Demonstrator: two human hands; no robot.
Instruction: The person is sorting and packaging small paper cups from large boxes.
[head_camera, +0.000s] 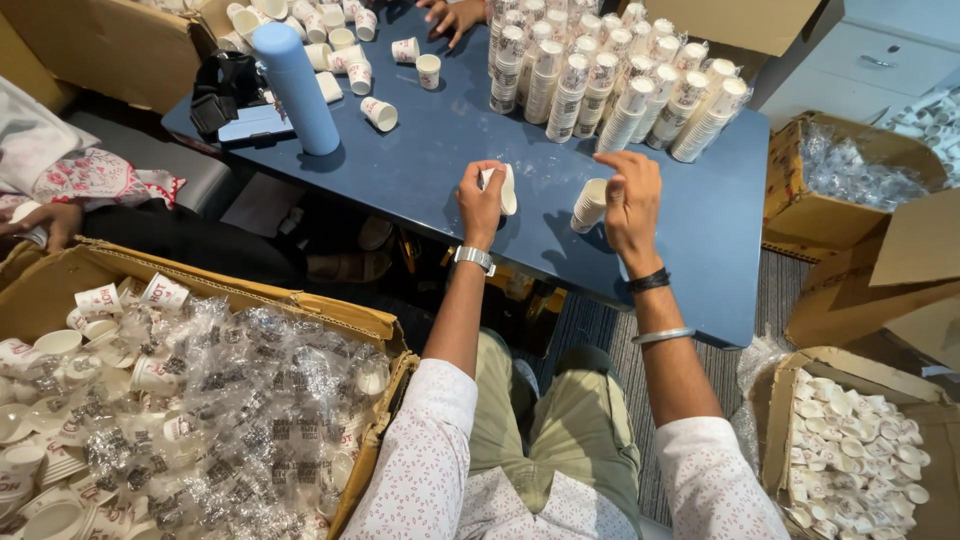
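The left hand (481, 205) is closed around a single white paper cup (503, 188), held just above the blue tabletop (440, 160) at mid-frame, mouth tilted sideways. The right hand (628, 200) pinches the top of a short stack of nested cups (588, 205) resting on the tabletop just right of the single cup; thumb and forefinger appear to meet at the rim, though the contact itself is partly hidden. Holding both items close together keeps the single cup aligned with the stack's open end.

Wrapped cup sleeves (610, 80) stand grouped at upper centre, clear of the work area. Loose cups (345, 50) lie scattered at upper left beside a light blue bottle (295, 85). Cardboard boxes flank the seat (one per side): the lower-left box (200, 400) holds cups and plastic wrappers, the lower-right box (850, 440) holds white cups. Another person's hand (452, 14) rests at the top edge.
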